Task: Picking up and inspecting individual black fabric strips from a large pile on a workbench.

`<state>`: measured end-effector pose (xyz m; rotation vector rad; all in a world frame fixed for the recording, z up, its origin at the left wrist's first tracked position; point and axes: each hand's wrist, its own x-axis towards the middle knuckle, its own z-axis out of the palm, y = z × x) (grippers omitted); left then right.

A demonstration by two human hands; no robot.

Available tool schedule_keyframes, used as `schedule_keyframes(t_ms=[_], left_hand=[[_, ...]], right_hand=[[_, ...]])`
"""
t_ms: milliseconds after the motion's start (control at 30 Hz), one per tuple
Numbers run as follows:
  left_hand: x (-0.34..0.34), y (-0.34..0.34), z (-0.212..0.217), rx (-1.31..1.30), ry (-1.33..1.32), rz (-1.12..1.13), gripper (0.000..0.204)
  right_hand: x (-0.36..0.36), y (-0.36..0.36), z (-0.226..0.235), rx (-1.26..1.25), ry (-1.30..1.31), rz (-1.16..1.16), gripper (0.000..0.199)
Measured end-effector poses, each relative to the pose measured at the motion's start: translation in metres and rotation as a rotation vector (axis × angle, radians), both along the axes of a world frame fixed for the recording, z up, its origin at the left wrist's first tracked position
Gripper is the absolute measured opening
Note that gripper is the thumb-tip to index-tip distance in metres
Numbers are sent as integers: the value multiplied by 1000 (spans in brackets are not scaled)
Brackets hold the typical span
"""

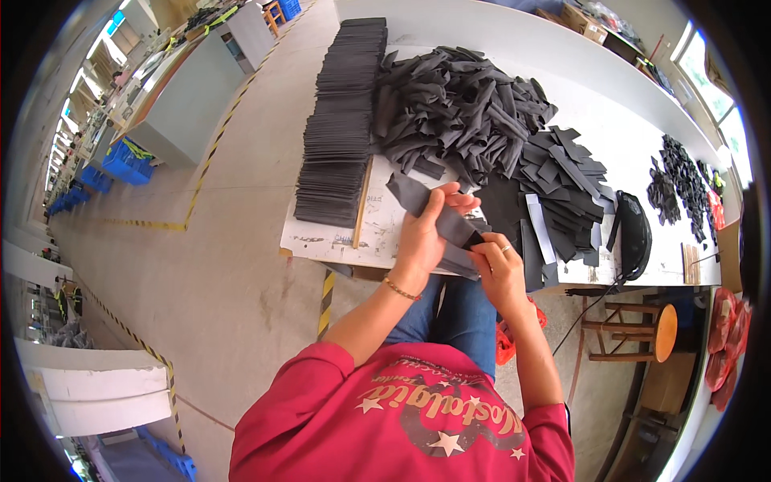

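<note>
Over the table's front edge I hold a dark grey fabric strip (440, 218) in both hands, slanting down from left to right. My left hand (424, 234) is closed around its middle, thumb lying on top and some fingers showing beyond it. At the lower right end, my right hand (499, 267), wearing a ring, pinches the strip near a blacker part. Below the hands another dark grey strip (459, 261) is partly hidden, and I cannot tell whether it is joined to the held one. Just beyond lies a tangled heap of black fabric strips (458, 108).
A long, neat stack of black strips (341, 120) lines the left of the white table (309, 234), beside a wooden stick (363, 205). Flat dark pieces (562, 189) lie right of the heap, then a rounded black object (632, 234) with a cord. A wooden stool (642, 331) stands lower right.
</note>
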<state>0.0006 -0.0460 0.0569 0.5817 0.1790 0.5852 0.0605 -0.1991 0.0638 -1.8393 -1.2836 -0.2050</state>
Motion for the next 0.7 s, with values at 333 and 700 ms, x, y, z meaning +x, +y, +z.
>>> schedule_keyframes(t_ms=[333, 700], left_hand=[[3, -21, -8, -18, -96, -14, 34], [4, -22, -16, -113, -105, -2, 31]], right_hand=[[1, 14, 4, 71, 9, 44, 12], [2, 25, 3, 48, 10, 75, 9]])
